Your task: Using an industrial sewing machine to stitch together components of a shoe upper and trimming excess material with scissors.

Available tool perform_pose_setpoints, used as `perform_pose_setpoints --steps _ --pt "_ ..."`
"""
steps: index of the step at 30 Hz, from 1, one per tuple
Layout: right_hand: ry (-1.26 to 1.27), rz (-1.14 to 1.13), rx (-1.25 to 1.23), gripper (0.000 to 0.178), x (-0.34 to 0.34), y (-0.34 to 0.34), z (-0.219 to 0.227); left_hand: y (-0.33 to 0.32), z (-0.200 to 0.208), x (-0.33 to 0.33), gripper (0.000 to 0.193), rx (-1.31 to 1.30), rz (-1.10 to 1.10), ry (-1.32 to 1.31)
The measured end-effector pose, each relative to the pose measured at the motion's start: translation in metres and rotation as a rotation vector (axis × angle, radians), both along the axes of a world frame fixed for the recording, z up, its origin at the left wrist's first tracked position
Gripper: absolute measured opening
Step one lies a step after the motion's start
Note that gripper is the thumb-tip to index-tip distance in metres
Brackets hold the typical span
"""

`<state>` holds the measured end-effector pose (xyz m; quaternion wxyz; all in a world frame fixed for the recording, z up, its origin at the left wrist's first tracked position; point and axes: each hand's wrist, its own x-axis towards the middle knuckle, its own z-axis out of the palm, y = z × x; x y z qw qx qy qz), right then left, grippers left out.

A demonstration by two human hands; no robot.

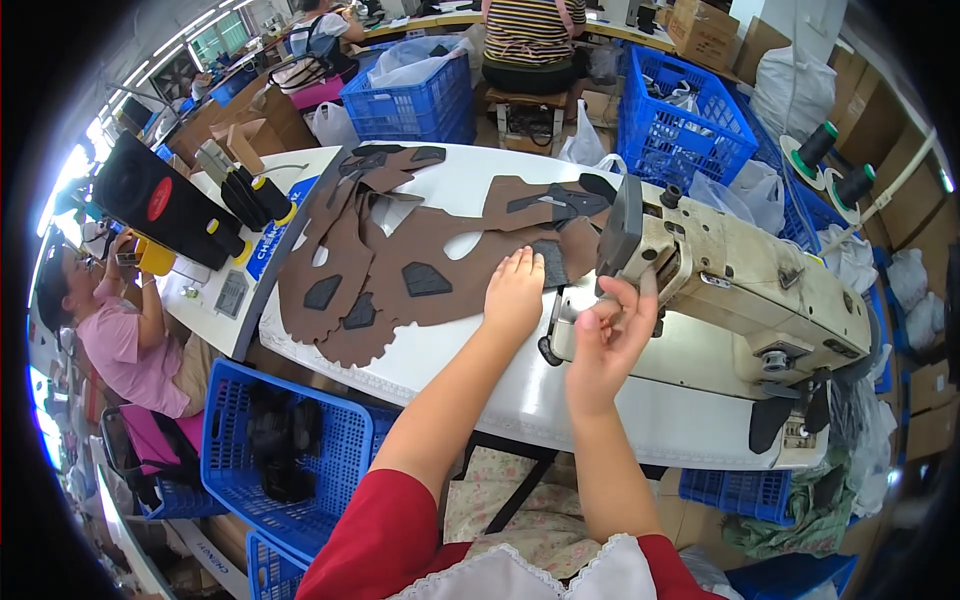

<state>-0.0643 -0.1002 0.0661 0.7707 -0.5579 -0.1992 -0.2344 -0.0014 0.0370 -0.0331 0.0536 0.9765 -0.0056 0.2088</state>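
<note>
Brown workpiece: flat, cut-out brown panels (400,250), overlapping, spread over the table to the left of and beyond the left hand; scalloped lower edge; material I cannot tell.
Patches: dark grey angular pieces (426,280) on the brown panels, left of the left hand; one dark rectangular patch (550,262) right at its fingertips.
Left hand: I see the left hand (514,295) palm down, fingers extended and close together, laid on the brown workpiece near its right end.
Right hand: the right hand (612,345) raised beside the machine head, fingers bent, thumb up; whether it grips anything I cannot tell.
Sewing machine: cream industrial sewing machine (770,300), worn finish, its head just above the right hand, its arm reaching off to the right.
Table: white tabletop (510,392), under both hands.
Thread: two dark spools (855,186) on a stand, well beyond the right hand and to its right.
Near crate: blue plastic crate (345,435) with black items (285,440), nearer the wearer than the left hand and to its left.
Far crates: I log two blue crates (410,108) (690,140) beyond the hands.
Co-workers: person in pink (125,330), far left of the left hand; person in striped top (525,40), seated straight beyond it.
</note>
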Motion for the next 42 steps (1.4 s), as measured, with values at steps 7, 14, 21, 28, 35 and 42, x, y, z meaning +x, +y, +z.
perform_pose_setpoints --steps 7,14,21,28,35,42 --pt "0.021 0.003 -0.09 0.036 -0.014 -0.033 -0.015 0.001 0.0 0.0 0.042 -0.008 -0.003 0.007" --pt "0.698 0.474 -0.266 0.044 -0.016 -0.025 -0.041 0.004 0.0 -0.002 0.042 -0.16 0.085 -0.012" --pt "1.253 0.663 0.547 0.036 0.04 -0.01 -0.066 0.009 0.001 0.001 0.043 -0.248 0.047 -0.046" --pt "1.288 0.611 0.681 0.027 0.058 0.006 -0.077 0.006 0.005 0.0 0.049 -0.398 0.045 -0.081" --pt "1.313 0.59 0.796 0.023 0.063 0.013 -0.081 0.012 0.002 -0.003 0.054 -0.44 0.017 -0.122" --pt "1.294 0.556 0.789 0.023 0.071 0.021 -0.082 0.013 0.008 -0.001 0.052 -0.422 -0.017 -0.138"
